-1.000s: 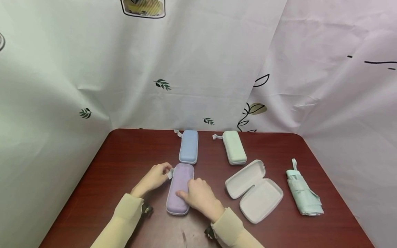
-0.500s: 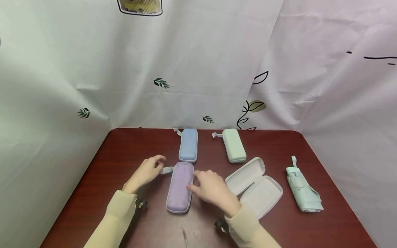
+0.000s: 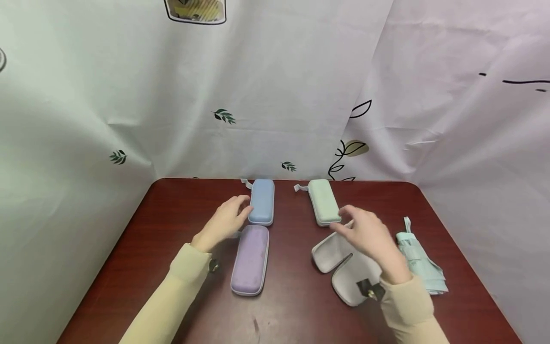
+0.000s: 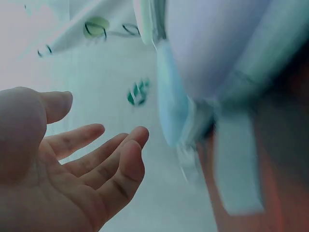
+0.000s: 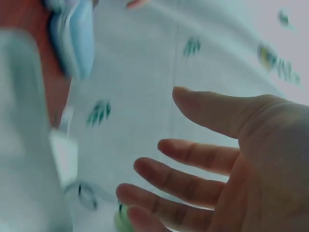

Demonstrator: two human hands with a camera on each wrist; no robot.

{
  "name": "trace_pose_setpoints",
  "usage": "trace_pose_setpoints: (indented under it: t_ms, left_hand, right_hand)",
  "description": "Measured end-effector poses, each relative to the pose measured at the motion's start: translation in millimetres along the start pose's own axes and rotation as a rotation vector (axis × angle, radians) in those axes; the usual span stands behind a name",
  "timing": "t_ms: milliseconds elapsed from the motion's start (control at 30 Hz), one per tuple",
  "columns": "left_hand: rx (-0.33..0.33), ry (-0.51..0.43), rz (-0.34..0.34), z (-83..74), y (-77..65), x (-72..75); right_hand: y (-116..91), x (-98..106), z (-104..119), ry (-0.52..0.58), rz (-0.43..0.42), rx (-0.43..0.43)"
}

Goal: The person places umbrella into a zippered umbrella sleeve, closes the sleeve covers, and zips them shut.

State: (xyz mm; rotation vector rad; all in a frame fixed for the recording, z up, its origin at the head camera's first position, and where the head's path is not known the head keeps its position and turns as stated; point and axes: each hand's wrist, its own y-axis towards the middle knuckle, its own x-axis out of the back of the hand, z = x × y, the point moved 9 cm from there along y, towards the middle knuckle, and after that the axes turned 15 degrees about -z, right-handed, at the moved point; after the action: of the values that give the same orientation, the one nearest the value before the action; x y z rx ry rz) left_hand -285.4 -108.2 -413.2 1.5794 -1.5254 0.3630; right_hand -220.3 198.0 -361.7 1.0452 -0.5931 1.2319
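Observation:
In the head view a closed purple zip case lies on the table, its pull tab partly behind my left hand. That hand is in the air by the left side of a blue zip case; in the left wrist view its fingers are loosely spread and empty. My right hand hovers over an open case with a pale lining, hiding part of it. Just beyond its fingertips lies a closed light green zip case. The right wrist view has the right palm empty, fingers apart.
A folded mint umbrella lies at the right of the dark red table, partly behind the right forearm. Fabric curtains with printed leaves stand behind the table and on both sides.
Both hands have left the purple case; the left let go of its pull tab. My left hand moved forward toward the blue case, my right hand rightward and forward over the open case.

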Motion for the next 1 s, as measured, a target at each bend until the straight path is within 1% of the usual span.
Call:
trace_pose_setpoints:
  t_ms: [100, 233, 400, 467, 500, 600, 700, 767, 867, 1000]
  left_hand:
    - [-0.039, 0.005, 0.034, -22.6, 8.1, -11.1]
    - [-0.088, 0.021, 0.091, -52.6, 16.0, -26.6]
    - [-0.213, 0.072, 0.140, -89.7, 21.8, -49.3]
    - [-0.254, 0.101, 0.163, -102.3, 21.9, -60.4]
    - [-0.263, 0.110, 0.177, -107.4, 21.6, -66.3]
    - [-0.253, 0.107, 0.223, -118.6, 19.2, -85.6]
    - [-0.229, 0.071, 0.257, -126.9, 13.5, -105.1]
    - [-0.221, 0.043, 0.269, -132.0, 9.6, -116.6]
    - [-0.215, 0.013, 0.278, -140.3, 6.5, -129.1]
    - [-0.207, -0.020, 0.276, -151.4, 9.3, -141.6]
  right_hand:
    - [1.2, 13.5, -34.7, -0.006, -0.015, -0.046]
    - [-0.6, 26.8, -76.8, -0.052, -0.022, -0.096]
    - [-11.7, 34.9, -121.3, -0.077, 0.003, -0.157]
    - [-17.7, 36.1, -137.3, -0.080, 0.011, -0.180]
    - [-20.8, 36.6, -144.7, -0.086, 0.013, -0.190]
    - [-30.0, 36.3, -164.9, -0.084, 0.030, -0.222]
    - [-38.0, 33.2, -182.3, -0.085, 0.073, -0.263]
    - [-41.9, 29.7, -191.9, -0.086, 0.101, -0.287]
    - [-45.6, 24.8, -203.7, -0.097, 0.121, -0.312]
    - [-48.1, 20.1, -214.8, -0.110, 0.117, -0.332]
